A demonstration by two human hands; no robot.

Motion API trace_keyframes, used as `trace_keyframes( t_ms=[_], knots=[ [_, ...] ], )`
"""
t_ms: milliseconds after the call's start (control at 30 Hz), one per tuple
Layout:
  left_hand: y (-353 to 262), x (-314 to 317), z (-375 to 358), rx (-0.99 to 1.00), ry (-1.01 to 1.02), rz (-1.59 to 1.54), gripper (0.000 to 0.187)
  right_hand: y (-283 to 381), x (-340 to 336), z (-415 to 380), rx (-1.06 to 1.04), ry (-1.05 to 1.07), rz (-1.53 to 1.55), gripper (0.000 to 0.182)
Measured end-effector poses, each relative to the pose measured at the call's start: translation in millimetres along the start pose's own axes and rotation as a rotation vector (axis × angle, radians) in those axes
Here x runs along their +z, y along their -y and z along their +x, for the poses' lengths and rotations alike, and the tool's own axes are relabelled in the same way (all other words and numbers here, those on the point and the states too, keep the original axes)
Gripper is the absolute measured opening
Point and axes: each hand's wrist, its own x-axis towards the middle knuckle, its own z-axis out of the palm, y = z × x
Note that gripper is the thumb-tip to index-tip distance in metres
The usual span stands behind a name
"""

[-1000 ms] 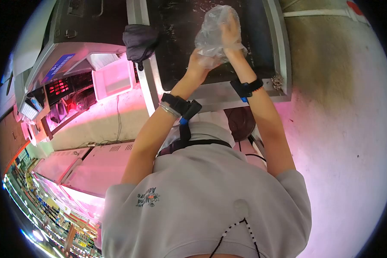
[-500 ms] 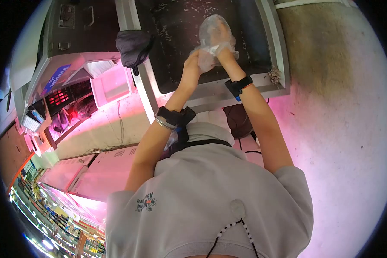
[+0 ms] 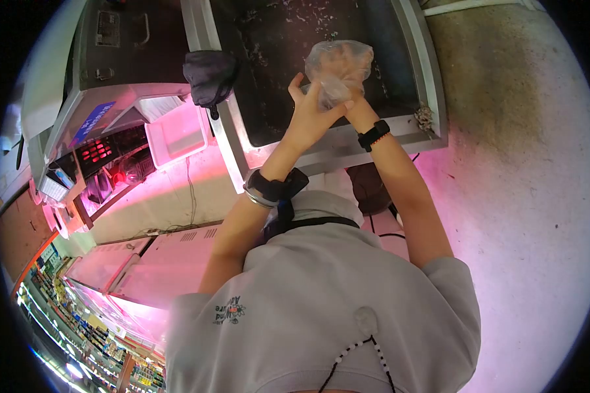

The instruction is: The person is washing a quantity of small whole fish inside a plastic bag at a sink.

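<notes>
Thin clear plastic [image 3: 334, 56], like a loose glove or bag, covers the fingers and palm of my right hand [image 3: 347, 71]. Inside it the fingers look spread. My left hand [image 3: 313, 118] is at the plastic's lower edge near the right wrist, with a bunched part between thumb and fingers. One left finger sticks out to the side, off the plastic. Both hands are over a dark, wet-looking basin [image 3: 262, 118] with a metal rim [image 3: 233, 141].
A dark cloth pouch [image 3: 210, 77] hangs on the basin's left rim. A small pale clump [image 3: 424, 118] lies on its right corner. At left are a pink-lit white tub [image 3: 176, 134], a dark case [image 3: 121, 39] and pink-lit cabinets [image 3: 167, 265]. A pale floor [image 3: 524, 262] spreads at right.
The right fingers have spread inside the plastic, and that hand has shifted slightly right and down. My left hand has turned, one finger now stretched away. The view has shifted a little.
</notes>
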Motion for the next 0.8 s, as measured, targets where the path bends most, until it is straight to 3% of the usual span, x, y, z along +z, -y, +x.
trace_keyframes(
  t_ms=[100, 433, 533, 600, 700, 800],
  knots=[
    [-2.4, 5.4, -2.6, -0.088, -0.060, -0.166, 0.056, 1.9, -4.0, -3.3, -0.035, 0.144, -0.008, 0.040],
    [23.2, 28.0, 2.3, -0.174, -0.242, -0.024, 0.033, 10.6, -14.1, -16.6, -0.113, 0.487, 0.092, 0.039],
    [18.8, 25.6, 3.2, -0.277, -0.219, -0.013, 0.039, 13.7, -16.1, -18.2, -0.116, 0.496, 0.082, 0.039],
    [13.2, 22.5, 2.7, -0.357, -0.166, -0.274, 0.032, 13.9, -17.8, -16.9, -0.106, 0.459, 0.051, 0.039],
    [25.7, 21.0, 3.4, -0.289, -0.042, -0.470, 0.022, 14.7, -21.4, -9.9, -0.081, 0.373, -0.039, 0.039],
    [15.2, 16.8, -3.6, -0.194, -0.077, -0.438, 0.017, 16.2, -26.2, 4.7, -0.056, 0.337, -0.177, 0.039]
  ],
)
